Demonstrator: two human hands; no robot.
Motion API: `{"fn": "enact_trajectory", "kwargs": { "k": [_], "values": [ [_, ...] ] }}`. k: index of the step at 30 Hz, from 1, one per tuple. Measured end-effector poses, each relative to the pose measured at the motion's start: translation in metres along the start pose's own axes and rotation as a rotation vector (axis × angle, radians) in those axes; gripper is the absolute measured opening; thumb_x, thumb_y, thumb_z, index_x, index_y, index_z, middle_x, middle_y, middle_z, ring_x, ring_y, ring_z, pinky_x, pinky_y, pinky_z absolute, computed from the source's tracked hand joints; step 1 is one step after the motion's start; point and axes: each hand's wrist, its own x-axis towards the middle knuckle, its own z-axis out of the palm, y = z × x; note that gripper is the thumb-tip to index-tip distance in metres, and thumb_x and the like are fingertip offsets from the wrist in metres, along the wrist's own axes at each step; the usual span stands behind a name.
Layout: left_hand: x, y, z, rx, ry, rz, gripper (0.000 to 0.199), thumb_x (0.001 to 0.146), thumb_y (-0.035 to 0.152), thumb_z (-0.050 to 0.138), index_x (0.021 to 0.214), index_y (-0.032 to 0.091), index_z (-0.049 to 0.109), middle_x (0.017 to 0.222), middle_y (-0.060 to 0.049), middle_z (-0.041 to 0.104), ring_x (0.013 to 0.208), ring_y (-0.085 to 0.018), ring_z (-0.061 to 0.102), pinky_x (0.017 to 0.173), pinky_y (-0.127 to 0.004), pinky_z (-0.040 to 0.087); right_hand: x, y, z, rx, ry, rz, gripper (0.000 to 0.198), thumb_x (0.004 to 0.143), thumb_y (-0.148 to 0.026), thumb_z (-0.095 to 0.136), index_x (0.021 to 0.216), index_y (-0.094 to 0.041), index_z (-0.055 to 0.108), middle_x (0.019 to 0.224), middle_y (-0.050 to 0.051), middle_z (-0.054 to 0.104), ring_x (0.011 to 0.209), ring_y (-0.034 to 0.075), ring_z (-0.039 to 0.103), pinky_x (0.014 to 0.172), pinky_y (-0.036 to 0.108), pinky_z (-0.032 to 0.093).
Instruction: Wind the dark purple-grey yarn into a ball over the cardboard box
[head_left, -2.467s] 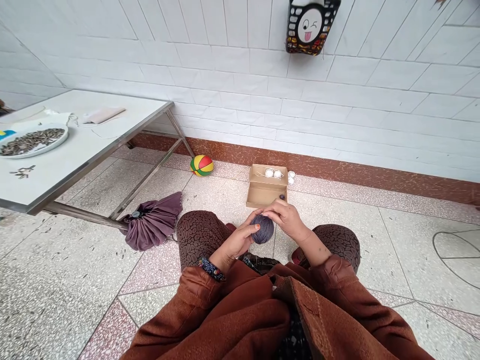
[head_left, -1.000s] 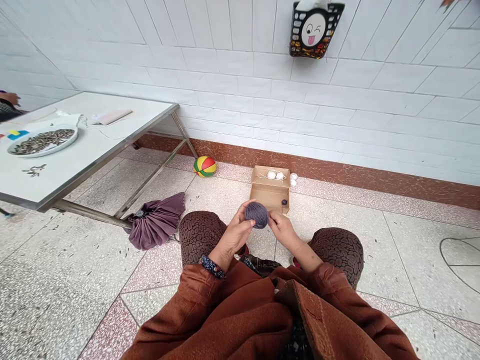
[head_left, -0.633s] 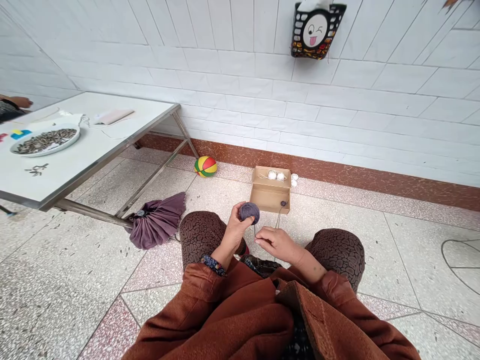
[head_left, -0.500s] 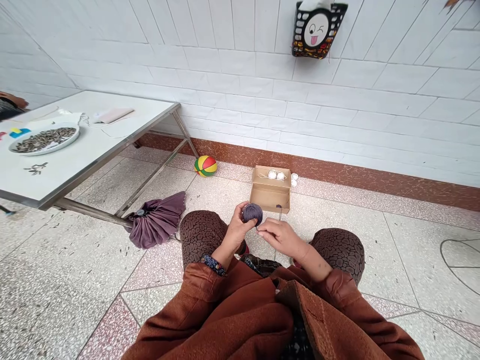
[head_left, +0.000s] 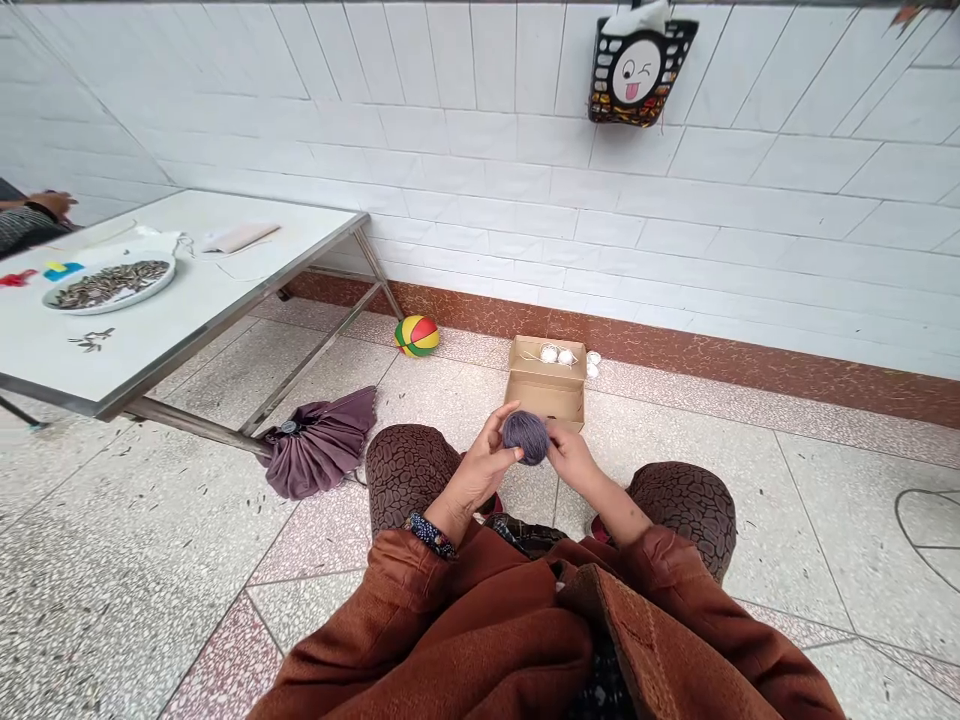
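A purple-grey ball of yarn [head_left: 526, 438] is held up between my knees, in front of a cardboard box. My left hand [head_left: 480, 462] grips it from the left, thumb on the near side and fingers round the far side. Against the ball's right edge, my right hand [head_left: 574, 458] is closed in a pinch on the yarn strand; its fingertips are partly hidden behind the ball. The open cardboard box [head_left: 547, 385] lies on the floor just beyond, with white balls [head_left: 558, 355] on its raised lid and a small dark bit at its front edge.
To the left stands a white table [head_left: 217, 290] with a plate of seeds [head_left: 112, 285]; another person's hand [head_left: 54, 204] shows behind it. A purple cloth bundle [head_left: 322, 440] and a colourful ball [head_left: 417, 336] lie on the floor. A black basket [head_left: 637, 75] hangs on the wall.
My right hand has moved from the near lower right of the yarn ball to its far right side. The ball has shifted slightly right, and the whole view has shifted a little.
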Motion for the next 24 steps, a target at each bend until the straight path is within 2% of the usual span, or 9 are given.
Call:
{"fn": "enact_trajectory", "kwargs": {
  "k": [2,5,7,10,14,19,22,24],
  "values": [
    [0.004,-0.002,-0.004,0.021,0.128,0.010,0.069,0.069,0.024,0.080,0.133,0.024,0.053,0.123,-0.007,0.058,0.111,-0.021,0.055,0.100,-0.033,0.040,-0.013,-0.001,0.008,-0.019,-0.047,0.000,0.023,0.101,-0.028,0.047,0.085,-0.021,0.061,0.080,0.004,0.065,0.076,0.019,0.061,0.071,0.030,0.048],
    [0.009,-0.005,-0.010,0.130,0.279,0.016,0.067,0.068,0.025,0.079,0.129,0.023,0.052,0.117,-0.005,0.059,0.108,-0.019,0.055,0.098,-0.032,0.040,-0.025,-0.011,0.011,-0.029,-0.137,-0.074,0.022,0.102,-0.027,0.047,0.087,-0.021,0.062,0.084,0.004,0.067,0.081,0.019,0.062,0.077,0.030,0.048],
    [0.010,-0.007,-0.012,0.223,0.318,0.015,0.069,0.068,0.027,0.078,0.131,0.023,0.049,0.114,-0.004,0.059,0.105,-0.019,0.056,0.097,-0.033,0.041,-0.027,-0.022,0.007,-0.041,-0.191,-0.140,0.021,0.103,-0.027,0.048,0.090,-0.021,0.063,0.086,0.004,0.067,0.083,0.019,0.063,0.078,0.030,0.049],
    [0.010,-0.009,-0.012,0.356,0.305,0.019,0.072,0.068,0.027,0.076,0.134,0.022,0.046,0.113,-0.004,0.058,0.103,-0.019,0.057,0.097,-0.034,0.042,-0.025,-0.038,-0.004,-0.061,-0.208,-0.211,0.020,0.103,-0.028,0.050,0.092,-0.021,0.065,0.084,0.004,0.066,0.080,0.018,0.063,0.074,0.029,0.049],
    [0.010,-0.011,-0.011,0.459,0.223,0.020,0.078,0.067,0.025,0.075,0.138,0.022,0.043,0.113,-0.004,0.056,0.100,-0.019,0.057,0.094,-0.034,0.044,-0.013,-0.049,-0.024,-0.111,-0.106,-0.259,0.023,0.104,-0.031,0.049,0.095,-0.022,0.068,0.083,0.005,0.066,0.077,0.018,0.062,0.071,0.029,0.048],
    [0.006,-0.007,-0.006,0.478,0.006,-0.028,0.085,0.067,0.021,0.077,0.144,0.024,0.041,0.115,-0.006,0.056,0.103,-0.021,0.056,0.095,-0.037,0.044,0.012,-0.038,-0.041,-0.177,0.017,-0.230,0.027,0.104,-0.035,0.048,0.096,-0.023,0.071,0.086,0.006,0.066,0.080,0.019,0.064,0.072,0.030,0.049],
    [0.003,0.000,0.001,0.378,-0.171,-0.071,0.084,0.069,0.021,0.077,0.145,0.026,0.042,0.119,-0.007,0.057,0.108,-0.023,0.055,0.101,-0.040,0.040,0.020,-0.023,-0.041,-0.113,0.062,-0.174,0.026,0.103,-0.036,0.050,0.091,-0.022,0.070,0.084,0.005,0.066,0.077,0.019,0.063,0.072,0.030,0.050],
    [0.003,0.006,0.006,0.244,-0.240,-0.087,0.081,0.070,0.024,0.078,0.145,0.027,0.044,0.124,-0.007,0.058,0.115,-0.025,0.054,0.104,-0.041,0.038,0.018,-0.012,-0.037,-0.054,0.097,-0.139,0.027,0.103,-0.035,0.050,0.088,-0.022,0.068,0.081,0.005,0.067,0.077,0.019,0.063,0.073,0.031,0.050]
  ]
}}
